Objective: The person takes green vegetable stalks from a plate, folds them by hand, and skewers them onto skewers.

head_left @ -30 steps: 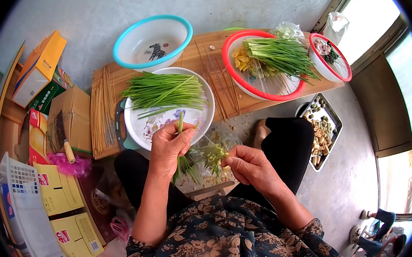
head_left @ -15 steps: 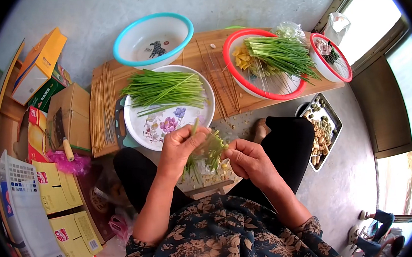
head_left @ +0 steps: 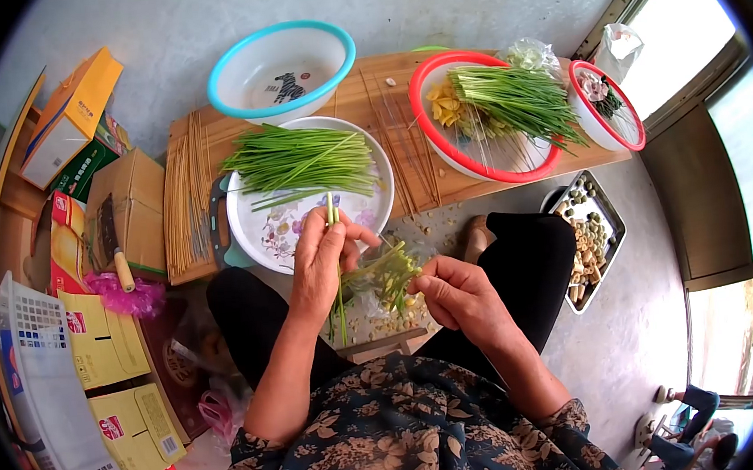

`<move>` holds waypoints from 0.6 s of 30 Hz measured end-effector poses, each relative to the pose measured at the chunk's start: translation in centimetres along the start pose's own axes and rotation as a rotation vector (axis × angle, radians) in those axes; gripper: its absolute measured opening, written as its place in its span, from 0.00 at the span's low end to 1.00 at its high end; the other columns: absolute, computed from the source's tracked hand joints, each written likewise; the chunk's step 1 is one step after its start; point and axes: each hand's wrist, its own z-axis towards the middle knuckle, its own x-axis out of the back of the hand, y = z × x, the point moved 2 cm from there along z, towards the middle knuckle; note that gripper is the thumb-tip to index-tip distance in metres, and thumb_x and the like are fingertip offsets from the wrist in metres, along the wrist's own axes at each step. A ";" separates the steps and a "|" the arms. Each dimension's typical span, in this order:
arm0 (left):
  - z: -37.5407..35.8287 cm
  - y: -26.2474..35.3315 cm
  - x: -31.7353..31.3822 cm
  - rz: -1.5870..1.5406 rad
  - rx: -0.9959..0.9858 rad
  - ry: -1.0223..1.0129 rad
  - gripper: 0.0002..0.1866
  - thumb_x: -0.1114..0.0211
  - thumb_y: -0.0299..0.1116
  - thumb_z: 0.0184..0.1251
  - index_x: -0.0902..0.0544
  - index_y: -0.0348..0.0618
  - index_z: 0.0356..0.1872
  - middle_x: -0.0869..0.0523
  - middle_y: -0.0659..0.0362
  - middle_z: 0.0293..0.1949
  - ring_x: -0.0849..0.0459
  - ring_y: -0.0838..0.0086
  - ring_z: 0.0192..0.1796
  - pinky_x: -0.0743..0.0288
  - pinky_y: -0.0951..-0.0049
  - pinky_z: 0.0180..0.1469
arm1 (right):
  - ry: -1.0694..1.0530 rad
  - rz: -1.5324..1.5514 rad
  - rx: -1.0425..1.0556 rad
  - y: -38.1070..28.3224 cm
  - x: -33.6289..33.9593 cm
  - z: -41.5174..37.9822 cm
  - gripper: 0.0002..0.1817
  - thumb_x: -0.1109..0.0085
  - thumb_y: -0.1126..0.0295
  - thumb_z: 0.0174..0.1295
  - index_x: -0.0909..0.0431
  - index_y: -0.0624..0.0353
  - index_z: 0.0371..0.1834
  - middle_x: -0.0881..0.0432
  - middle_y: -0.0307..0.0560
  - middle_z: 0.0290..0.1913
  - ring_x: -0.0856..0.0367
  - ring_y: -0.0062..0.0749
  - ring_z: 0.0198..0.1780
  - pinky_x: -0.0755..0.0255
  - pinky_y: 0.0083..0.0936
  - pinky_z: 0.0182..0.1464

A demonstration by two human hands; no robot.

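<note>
My left hand (head_left: 323,259) grips a few green chive stalks (head_left: 337,279), held upright over the near rim of a white flowered basin (head_left: 262,233). My right hand (head_left: 461,295) pinches the end of a leafy strip (head_left: 389,272) that runs across to the left hand's stalks. A pile of trimmed green stalks (head_left: 303,163) lies across the far half of that basin. Under both hands, between my knees, pale cut trimmings (head_left: 384,322) lie on the floor.
A low wooden table (head_left: 403,134) carries bamboo skewers (head_left: 187,198), an empty blue-rimmed basin (head_left: 281,67), a red-rimmed basin (head_left: 474,119) with more stalks and a small red-rimmed bowl (head_left: 605,103). A metal tray (head_left: 587,239) of pieces lies at right. Cardboard boxes (head_left: 115,213) crowd the left.
My left hand has turned its stalks upright and lifted them toward the flowered basin. The right hand has stayed low, still pinching the strip, which is now stretched between the hands.
</note>
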 end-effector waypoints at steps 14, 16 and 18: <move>0.0 -0.6 0.6 -0.205 0.141 -0.009 0.11 0.37 0.31 0.67 0.17 0.34 0.46 0.21 0.65 0.28 0.28 0.83 0.30 0.34 0.81 0.35 | -0.013 -0.034 -0.013 0.4 -0.2 0.0 0.11 0.49 0.67 0.72 0.23 0.64 0.39 0.35 0.29 0.17 0.44 0.10 0.15 0.52 0.12 0.17; 0.0 -0.8 0.7 -0.229 0.150 -0.009 0.12 0.36 0.30 0.67 0.17 0.33 0.46 0.21 0.65 0.28 0.27 0.82 0.30 0.34 0.81 0.35 | -0.014 -0.036 -0.013 0.3 -0.3 0.0 0.11 0.49 0.67 0.72 0.23 0.64 0.39 0.35 0.29 0.17 0.44 0.10 0.15 0.52 0.12 0.17; 0.0 -0.8 0.7 -0.245 0.153 -0.002 0.11 0.36 0.30 0.67 0.17 0.33 0.45 0.21 0.65 0.28 0.27 0.82 0.30 0.34 0.81 0.34 | -0.014 -0.038 -0.012 0.3 -0.4 0.0 0.11 0.49 0.67 0.72 0.23 0.64 0.38 0.35 0.29 0.17 0.44 0.10 0.15 0.52 0.12 0.17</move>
